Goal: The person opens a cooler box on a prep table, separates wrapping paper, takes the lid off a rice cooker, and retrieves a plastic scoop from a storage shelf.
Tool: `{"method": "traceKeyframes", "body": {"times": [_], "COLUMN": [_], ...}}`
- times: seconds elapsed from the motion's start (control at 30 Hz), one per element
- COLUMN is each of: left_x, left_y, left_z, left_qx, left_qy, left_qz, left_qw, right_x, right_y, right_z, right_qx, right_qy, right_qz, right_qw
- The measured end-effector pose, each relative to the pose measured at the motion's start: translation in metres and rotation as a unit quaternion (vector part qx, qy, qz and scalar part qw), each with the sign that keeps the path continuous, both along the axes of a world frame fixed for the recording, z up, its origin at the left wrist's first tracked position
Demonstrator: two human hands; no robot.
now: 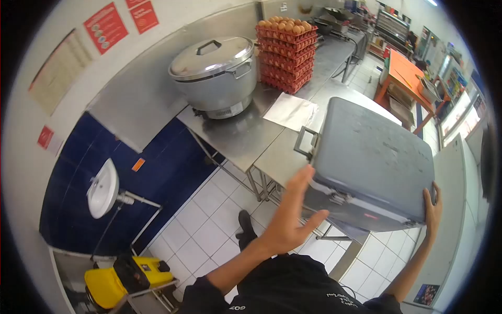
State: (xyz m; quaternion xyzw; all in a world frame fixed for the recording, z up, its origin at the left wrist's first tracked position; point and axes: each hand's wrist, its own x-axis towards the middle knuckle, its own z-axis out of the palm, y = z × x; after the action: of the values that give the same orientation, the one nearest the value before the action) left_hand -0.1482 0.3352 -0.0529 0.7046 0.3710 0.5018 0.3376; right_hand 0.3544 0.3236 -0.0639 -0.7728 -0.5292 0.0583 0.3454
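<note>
"Left hand [293, 220] first: how does it stand?"

"Thumb and fingers spread wide apart, fingertips at the near left corner of the grey case [374, 157]. Whether they press on it, I can't tell"

"And the right hand [433, 212]?"

"Clamped on the case's other end, fingers curled at its edge"

"Where's the case, then?"

"Right in front of the person, lid down, over the near steel table [274, 157] — its underside is hidden, so I can't say how it's supported. One latch [340, 197] sits near the left thumb, and a handle [306, 142] sticks out just beyond the left fingertips"

"Farther out?"

"Foil sheet [291, 111] beside the case, then a big lidded pot [219, 94] and, next to it, stacked red trays [286, 65] with eggs [285, 24] on top — all along the wall side"
</note>
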Motion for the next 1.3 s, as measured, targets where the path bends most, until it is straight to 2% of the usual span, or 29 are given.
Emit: {"method": "traceKeyframes", "body": {"times": [0.03,0.07,0.13,0.2,0.37,0.43,0.53,0.57,0.6,0.67,0.7,0.77,0.8,0.83,0.87,0.9,0.97,1.0,1.07,1.13,1.27,1.3], "left_x": [0.006,0.012,0.017,0.014,-0.007,-0.003,0.009,0.014,0.023,0.03,0.033,0.037,0.039,0.038,0.033,0.03,0.023,0.023,0.026,0.027,0.032,0.03], "left_y": [0.032,0.052,0.09,0.123,0.273,0.342,0.429,0.453,0.478,0.515,0.529,0.546,0.55,0.542,0.527,0.511,0.472,0.458,0.445,0.445,0.443,0.438], "left_z": [-0.036,-0.045,-0.056,-0.059,-0.07,-0.077,-0.087,-0.092,-0.103,-0.099,-0.099,-0.098,-0.102,-0.105,-0.109,-0.111,-0.117,-0.109,-0.094,-0.082,-0.091,-0.085], "left_qx": [0.01,0.023,0.035,0.079,0.062,0.044,-0.005,-0.054,-0.113,-0.116,-0.125,-0.143,-0.128,-0.126,-0.101,-0.07,-0.13,-0.11,-0.082,-0.148,-0.183,-0.226], "left_qy": [0.036,0.037,0.033,0.054,0.009,-0.025,-0.081,-0.101,-0.171,-0.148,-0.133,-0.142,-0.117,-0.114,-0.093,-0.074,-0.102,-0.096,-0.094,-0.105,-0.143,-0.173], "left_qz": [-0.031,-0.048,-0.086,-0.094,-0.156,-0.169,-0.189,-0.207,-0.244,-0.236,-0.234,-0.24,-0.219,-0.224,-0.133,-0.041,-0.091,-0.08,-0.069,-0.064,-0.071,-0.091], "left_qw": [0.999,0.998,0.995,0.991,0.986,0.984,0.979,0.972,0.948,0.953,0.955,0.95,0.96,0.96,0.982,0.994,0.982,0.986,0.99,0.981,0.97,0.954], "right_x": [0.001,-0.001,-0.01,-0.022,-0.087,-0.144,-0.229,-0.264,-0.297,-0.348,-0.369,-0.391,-0.382,-0.368,-0.352,-0.333,-0.29,-0.271,-0.236,-0.22,-0.201,-0.197], "right_y": [0.007,0.012,0.011,0.009,0.033,0.056,0.087,0.097,0.109,0.127,0.137,0.146,0.14,0.131,0.125,0.122,0.123,0.124,0.134,0.144,0.145,0.142], "right_z": [0.002,0.0,0.0,0.002,-0.01,-0.008,-0.004,-0.001,0.002,0.024,0.035,0.053,0.058,0.061,0.064,0.06,0.044,0.034,0.022,0.034,0.034,0.031], "right_qx": [0.014,0.012,0.01,-0.002,0.008,-0.052,-0.077,-0.103,-0.128,-0.126,-0.125,-0.159,-0.159,-0.166,-0.167,-0.156,-0.098,-0.088,0.017,0.015,0.027,0.023], "right_qy": [0.038,0.029,0.093,0.088,0.071,-0.066,-0.072,-0.127,-0.179,-0.229,-0.228,-0.202,-0.2,-0.148,-0.097,-0.095,-0.135,-0.131,-0.053,-0.041,0.02,0.022], "right_qz": [-0.001,-0.011,-0.044,-0.084,-0.185,-0.246,-0.27,-0.286,-0.297,-0.198,-0.204,-0.089,-0.094,-0.046,0.002,-0.004,-0.171,-0.179,-0.225,-0.203,-0.175,-0.17], "right_qw": [0.999,0.999,0.995,0.993,0.98,0.966,0.957,0.944,0.929,0.945,0.944,0.962,0.962,0.974,0.981,0.983,0.971,0.971,0.973,0.978,0.984,0.985]}}
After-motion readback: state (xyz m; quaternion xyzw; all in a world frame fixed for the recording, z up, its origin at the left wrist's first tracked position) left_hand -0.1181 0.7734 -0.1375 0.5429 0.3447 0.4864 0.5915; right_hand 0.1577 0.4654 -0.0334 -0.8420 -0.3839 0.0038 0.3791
